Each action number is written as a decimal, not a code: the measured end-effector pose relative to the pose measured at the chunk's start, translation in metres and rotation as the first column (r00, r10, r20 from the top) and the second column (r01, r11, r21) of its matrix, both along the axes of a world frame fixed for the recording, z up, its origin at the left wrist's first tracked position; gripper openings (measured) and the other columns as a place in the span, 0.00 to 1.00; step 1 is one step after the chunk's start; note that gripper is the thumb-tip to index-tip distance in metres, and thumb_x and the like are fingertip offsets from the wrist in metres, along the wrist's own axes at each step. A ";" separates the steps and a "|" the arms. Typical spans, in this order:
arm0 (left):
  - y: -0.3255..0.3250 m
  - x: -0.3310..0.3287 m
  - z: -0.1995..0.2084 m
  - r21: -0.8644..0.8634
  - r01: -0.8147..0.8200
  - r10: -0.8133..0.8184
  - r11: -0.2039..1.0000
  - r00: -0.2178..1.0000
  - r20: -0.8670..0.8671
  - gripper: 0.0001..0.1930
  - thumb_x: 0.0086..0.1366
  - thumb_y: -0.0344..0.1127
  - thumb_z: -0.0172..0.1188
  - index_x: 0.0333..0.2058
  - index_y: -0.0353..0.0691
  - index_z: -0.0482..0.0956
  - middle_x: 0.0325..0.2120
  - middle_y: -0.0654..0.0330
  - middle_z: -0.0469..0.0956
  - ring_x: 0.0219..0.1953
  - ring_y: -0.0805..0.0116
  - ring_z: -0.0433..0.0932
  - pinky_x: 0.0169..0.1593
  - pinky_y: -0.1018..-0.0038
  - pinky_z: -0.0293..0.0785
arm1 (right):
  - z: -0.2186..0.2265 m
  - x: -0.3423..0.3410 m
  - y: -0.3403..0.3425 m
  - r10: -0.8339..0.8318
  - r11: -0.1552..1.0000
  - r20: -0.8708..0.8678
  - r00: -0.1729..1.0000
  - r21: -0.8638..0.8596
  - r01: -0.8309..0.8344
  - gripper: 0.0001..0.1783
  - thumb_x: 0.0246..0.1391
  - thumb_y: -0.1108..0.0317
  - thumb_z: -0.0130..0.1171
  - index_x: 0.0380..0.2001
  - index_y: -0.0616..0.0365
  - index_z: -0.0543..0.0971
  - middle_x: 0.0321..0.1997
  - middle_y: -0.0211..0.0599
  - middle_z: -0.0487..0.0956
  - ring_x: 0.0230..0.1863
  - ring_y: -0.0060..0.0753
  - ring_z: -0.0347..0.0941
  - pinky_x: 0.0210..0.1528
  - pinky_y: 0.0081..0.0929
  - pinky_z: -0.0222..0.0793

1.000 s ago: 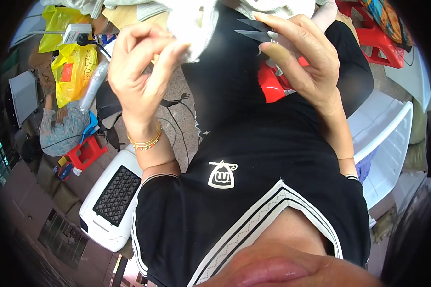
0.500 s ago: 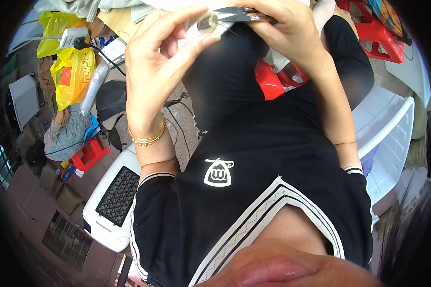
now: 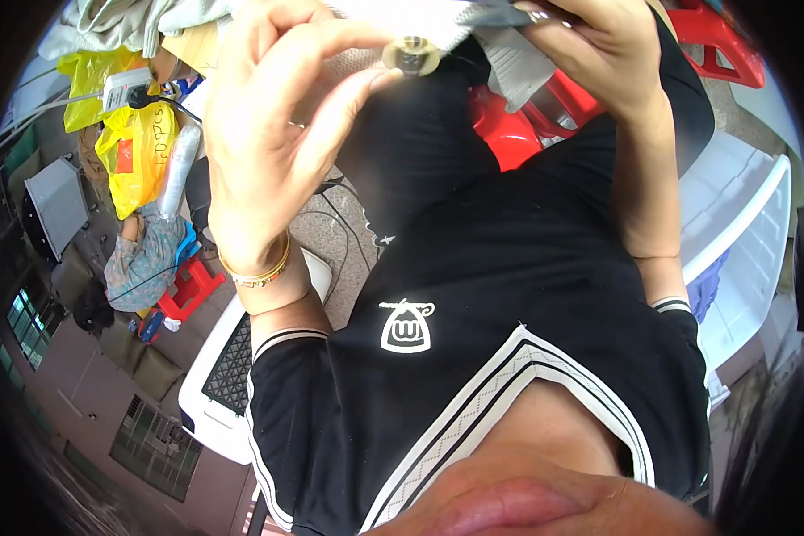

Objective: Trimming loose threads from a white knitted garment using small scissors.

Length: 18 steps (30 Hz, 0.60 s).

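My left hand (image 3: pixel 286 116) pinches a round button (image 3: pixel 411 57) between thumb and forefinger. Its rim is pale and translucent, its middle dark. Up and to the right, my right hand (image 3: pixel 612 49) is closed around small dark-bladed thread snips (image 3: pixel 500 16), which are blurred. The blades point left and stand apart from the button. Whether they are spread cannot be made out. Behind the fingers lies whitish knitted fabric (image 3: pixel 518 76), draped over my lap; the top edge of the view cuts it off.
A red plastic stool (image 3: pixel 505 134) shows between my legs. At right is a white plastic bin (image 3: pixel 741 259). On the left are yellow bags (image 3: pixel 134 161), a power strip (image 3: pixel 127 89) with cables, and a person (image 3: pixel 143 268) near another red stool (image 3: pixel 190 290). A white case (image 3: pixel 214 393) sits beside me.
The snips have moved up and right, away from the button. My left hand has shifted slightly left and the button now faces me. More of the fabric hangs below my right hand.
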<state>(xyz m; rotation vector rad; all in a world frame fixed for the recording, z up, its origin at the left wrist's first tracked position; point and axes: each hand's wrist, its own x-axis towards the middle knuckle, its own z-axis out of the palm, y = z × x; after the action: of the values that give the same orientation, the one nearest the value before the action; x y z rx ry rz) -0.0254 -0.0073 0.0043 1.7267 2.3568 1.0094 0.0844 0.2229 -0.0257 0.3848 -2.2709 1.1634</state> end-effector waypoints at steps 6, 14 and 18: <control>0.001 0.012 -0.016 0.136 -0.115 0.077 0.984 0.964 0.256 0.16 0.55 0.23 0.69 0.44 0.33 0.81 0.33 0.64 0.79 0.28 0.82 0.70 0.34 0.86 0.65 | -0.020 0.001 -0.012 -0.012 0.989 0.048 0.999 -0.148 0.019 0.20 0.42 0.83 0.61 0.42 0.60 0.83 0.27 0.37 0.80 0.25 0.29 0.74 0.28 0.24 0.67; 0.007 0.008 -0.015 0.084 -0.146 0.128 0.986 0.974 0.185 0.10 0.52 0.23 0.70 0.35 0.38 0.85 0.30 0.63 0.80 0.26 0.78 0.73 0.30 0.83 0.66 | -0.026 0.002 -0.015 -0.036 0.979 0.097 0.995 -0.197 0.055 0.21 0.42 0.85 0.59 0.43 0.61 0.83 0.28 0.38 0.80 0.24 0.26 0.73 0.26 0.20 0.65; 0.008 0.000 -0.022 0.127 -0.079 0.042 0.989 0.962 0.269 0.09 0.52 0.23 0.70 0.33 0.36 0.84 0.31 0.62 0.81 0.28 0.75 0.75 0.32 0.82 0.68 | -0.018 0.005 -0.009 -0.020 0.974 0.123 0.992 -0.220 0.047 0.22 0.41 0.85 0.59 0.44 0.60 0.83 0.27 0.36 0.79 0.24 0.24 0.72 0.26 0.21 0.64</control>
<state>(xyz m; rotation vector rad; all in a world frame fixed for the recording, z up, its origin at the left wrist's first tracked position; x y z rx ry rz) -0.0252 0.0003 -0.0175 1.4556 2.2280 1.3483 0.0899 0.2136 -0.0442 0.1938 -2.2067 1.4398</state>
